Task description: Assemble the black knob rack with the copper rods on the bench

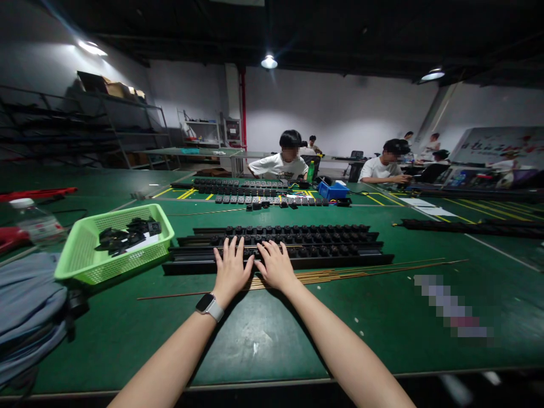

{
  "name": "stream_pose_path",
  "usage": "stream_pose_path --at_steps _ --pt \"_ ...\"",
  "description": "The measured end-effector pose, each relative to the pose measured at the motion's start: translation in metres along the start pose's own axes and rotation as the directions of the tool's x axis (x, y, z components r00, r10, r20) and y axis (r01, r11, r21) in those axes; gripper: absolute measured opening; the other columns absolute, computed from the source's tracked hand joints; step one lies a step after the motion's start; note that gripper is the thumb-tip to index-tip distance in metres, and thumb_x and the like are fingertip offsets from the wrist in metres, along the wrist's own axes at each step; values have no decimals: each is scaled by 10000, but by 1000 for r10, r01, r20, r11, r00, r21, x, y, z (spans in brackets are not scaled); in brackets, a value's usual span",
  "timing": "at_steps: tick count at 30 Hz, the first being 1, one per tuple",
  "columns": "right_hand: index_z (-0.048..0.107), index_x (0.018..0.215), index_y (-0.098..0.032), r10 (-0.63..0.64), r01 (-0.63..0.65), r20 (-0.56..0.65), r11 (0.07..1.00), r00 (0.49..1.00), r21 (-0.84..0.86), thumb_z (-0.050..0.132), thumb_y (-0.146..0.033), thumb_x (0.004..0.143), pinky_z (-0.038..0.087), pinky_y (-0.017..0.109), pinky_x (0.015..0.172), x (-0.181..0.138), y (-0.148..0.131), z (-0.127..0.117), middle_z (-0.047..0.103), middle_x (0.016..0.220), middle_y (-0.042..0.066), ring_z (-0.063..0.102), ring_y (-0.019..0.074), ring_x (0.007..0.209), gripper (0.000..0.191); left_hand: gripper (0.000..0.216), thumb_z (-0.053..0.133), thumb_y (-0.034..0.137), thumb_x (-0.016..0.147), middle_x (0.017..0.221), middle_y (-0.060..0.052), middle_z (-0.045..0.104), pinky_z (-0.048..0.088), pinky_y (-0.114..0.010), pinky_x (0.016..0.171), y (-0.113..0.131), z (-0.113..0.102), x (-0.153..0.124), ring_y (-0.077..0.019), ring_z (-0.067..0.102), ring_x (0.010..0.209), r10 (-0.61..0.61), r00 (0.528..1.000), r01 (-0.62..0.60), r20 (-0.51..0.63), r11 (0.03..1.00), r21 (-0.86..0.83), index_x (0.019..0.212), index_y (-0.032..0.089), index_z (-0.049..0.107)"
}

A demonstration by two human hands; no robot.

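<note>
Under my fingers and running out to both sides of them, a set of black rails (340, 262) lies flat on the green table (263, 351). Its long axis goes left to right, crossing the line of my forearms. My left hand (230, 267) is the nearer one to the rails' left end; my right hand (275, 266) sits about over their middle, so the longer stretch reaches out beyond it. Both my hands are palm down, fingers spread and pointing away from me, thumbs turned in close to each other. I can't see either one pinching anything, and I can't tell how hard they press.

Rows of small black blocks (325, 250) follow the rails, plainest to the right of my hands. The two rail ends look much alike, so I can't say which is the front. Just on my side of the rails, thin brass-coloured rods (335, 275) pass beneath the heels of my hands, aligned roughly the same way, their right ends slanting farther from me. Left of my left hand stands a green basket (123, 267) holding black pieces (123, 237).
</note>
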State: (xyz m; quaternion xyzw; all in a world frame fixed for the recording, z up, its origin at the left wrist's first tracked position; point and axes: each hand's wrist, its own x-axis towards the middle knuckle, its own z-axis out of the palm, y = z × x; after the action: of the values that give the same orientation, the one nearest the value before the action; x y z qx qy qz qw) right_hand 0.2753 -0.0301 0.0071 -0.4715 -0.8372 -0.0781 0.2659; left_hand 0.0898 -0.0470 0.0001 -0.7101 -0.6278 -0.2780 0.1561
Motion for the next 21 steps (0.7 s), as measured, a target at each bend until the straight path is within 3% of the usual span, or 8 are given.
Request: stream_pose_path --at_steps 21 --pt "468 1636 -253 -10 10 -8 1000 1000 16 493 -466 1117 158 556 1333 -1 4 4 518 1659 106 385 291 1563 562 659 382 516 1081 1647 -192 524 141 -739 1312 3 -3 2 -391 375 1587 10 999 -9 48 1000 -16 1629 160 469"
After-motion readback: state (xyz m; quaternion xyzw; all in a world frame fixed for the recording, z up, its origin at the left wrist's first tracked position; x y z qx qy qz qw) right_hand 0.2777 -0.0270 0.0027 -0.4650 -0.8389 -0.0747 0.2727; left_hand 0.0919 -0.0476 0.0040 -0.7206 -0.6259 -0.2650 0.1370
